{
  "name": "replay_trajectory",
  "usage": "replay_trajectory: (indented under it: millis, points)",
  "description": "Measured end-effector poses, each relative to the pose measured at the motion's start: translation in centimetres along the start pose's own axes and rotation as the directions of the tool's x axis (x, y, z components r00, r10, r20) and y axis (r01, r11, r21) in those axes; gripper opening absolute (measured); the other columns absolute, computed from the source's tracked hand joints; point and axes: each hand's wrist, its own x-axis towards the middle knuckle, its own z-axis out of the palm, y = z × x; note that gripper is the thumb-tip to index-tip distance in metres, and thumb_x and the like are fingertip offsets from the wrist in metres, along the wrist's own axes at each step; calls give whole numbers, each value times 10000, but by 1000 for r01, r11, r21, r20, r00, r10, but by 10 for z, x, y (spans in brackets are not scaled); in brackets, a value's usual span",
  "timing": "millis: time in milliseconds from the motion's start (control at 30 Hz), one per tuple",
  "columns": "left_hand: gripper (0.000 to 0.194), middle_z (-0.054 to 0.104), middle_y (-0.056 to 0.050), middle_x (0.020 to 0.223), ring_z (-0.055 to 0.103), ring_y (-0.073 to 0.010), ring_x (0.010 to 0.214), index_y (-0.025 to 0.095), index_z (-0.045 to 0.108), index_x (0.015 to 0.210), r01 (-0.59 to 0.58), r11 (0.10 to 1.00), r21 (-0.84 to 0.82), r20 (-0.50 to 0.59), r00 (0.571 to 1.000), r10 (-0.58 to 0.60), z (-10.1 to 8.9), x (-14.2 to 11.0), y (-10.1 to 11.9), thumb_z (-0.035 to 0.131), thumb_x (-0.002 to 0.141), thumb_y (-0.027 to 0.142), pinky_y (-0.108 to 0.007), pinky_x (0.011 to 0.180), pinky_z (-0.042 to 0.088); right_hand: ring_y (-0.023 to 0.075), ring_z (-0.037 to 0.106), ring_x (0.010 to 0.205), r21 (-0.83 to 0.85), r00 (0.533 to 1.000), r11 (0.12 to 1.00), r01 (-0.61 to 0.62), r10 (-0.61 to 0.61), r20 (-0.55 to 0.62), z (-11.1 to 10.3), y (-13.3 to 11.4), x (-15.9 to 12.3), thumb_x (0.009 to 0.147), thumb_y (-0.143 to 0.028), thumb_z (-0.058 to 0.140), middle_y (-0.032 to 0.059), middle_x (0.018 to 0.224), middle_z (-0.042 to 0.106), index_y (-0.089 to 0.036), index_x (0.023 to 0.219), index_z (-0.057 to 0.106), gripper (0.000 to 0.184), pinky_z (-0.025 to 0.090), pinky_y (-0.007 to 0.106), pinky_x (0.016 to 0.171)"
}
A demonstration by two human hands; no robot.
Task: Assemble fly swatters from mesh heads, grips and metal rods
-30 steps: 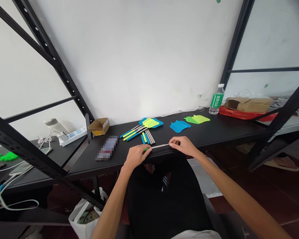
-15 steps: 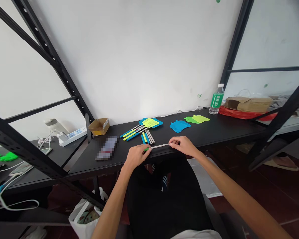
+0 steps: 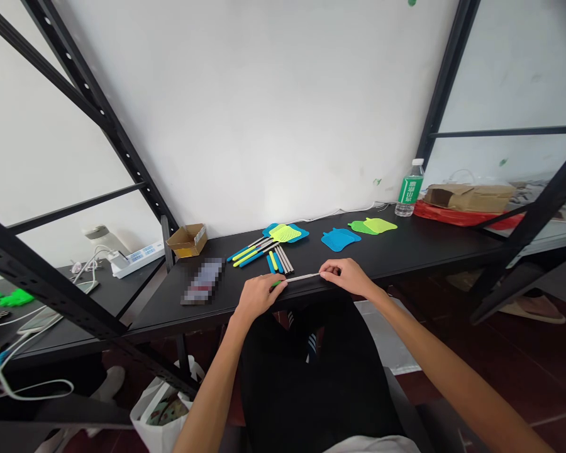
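Note:
My left hand (image 3: 258, 296) is closed around the green handle (image 3: 277, 284) of a thin metal telescopic rod (image 3: 304, 277) at the desk's front edge. The rod's far end is pinched between the fingertips of my right hand (image 3: 344, 275). Just beyond my left hand lie several loose blue and yellow handles (image 3: 273, 262) beside bare metal rods (image 3: 285, 258). Behind them, several fly swatters (image 3: 252, 253) with blue and yellow mesh heads are stacked. Loose swatter heads rest farther right: a blue one (image 3: 341, 240), a green one (image 3: 360, 227) and a yellow-green one (image 3: 381, 224).
On the black desk (image 3: 429, 242) stand a small open cardboard box (image 3: 187, 241) and a water bottle (image 3: 410, 189). A blurred flat object (image 3: 204, 281) lies at left. Black shelf posts (image 3: 99, 113) flank the desk. A power strip (image 3: 139, 258) and cables are at left.
My hands and the rod stay practically where they were. At the lower left, another person's foot has come into view under the neighbouring desk.

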Motion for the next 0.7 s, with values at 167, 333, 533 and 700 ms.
replay_trajectory:
  millis: [167, 333, 533, 700]
  points:
    - [434, 745, -2, 1046, 678, -180, 838, 284, 699, 1056, -5, 1000, -1, 8, 1000, 5, -1, 0, 0, 319, 1023, 492, -250, 691, 419, 177, 626, 693, -5, 1000, 1000, -1, 1, 3, 0, 0, 0, 870, -363, 592, 13, 768, 719, -263, 873, 734, 174, 430, 278, 646]
    - [424, 746, -7, 1033, 670, -176, 802, 274, 694, 1050, 3, 1000, 2, 18, 1000, -3, -1, 0, 1, 328, 1018, 485, -252, 678, 408, 175, 625, 692, -17, 1000, 1000, -9, 9, 4, 0, -1, 0, 870, -360, 594, 10, 770, 720, -264, 868, 736, 171, 426, 277, 648]
    - [410, 747, 0, 1052, 672, -169, 796, 286, 701, 1069, 14, 1000, -2, 15, 1000, -14, -1, 0, 2, 351, 1008, 491, -250, 682, 421, 180, 625, 683, -15, 1000, 1000, -4, 4, -2, 0, 0, 0, 870, -376, 594, 17, 757, 716, -258, 860, 737, 186, 432, 283, 649]
    - [420, 737, 6, 1114, 679, -168, 813, 308, 691, 1142, 10, 1000, -28, 6, 1000, -10, -1, 0, 2, 370, 997, 538, -251, 728, 446, 180, 623, 679, -17, 1000, 1000, 3, -3, -1, 0, -1, 0, 872, -387, 582, 17, 756, 716, -262, 864, 737, 199, 435, 285, 646]
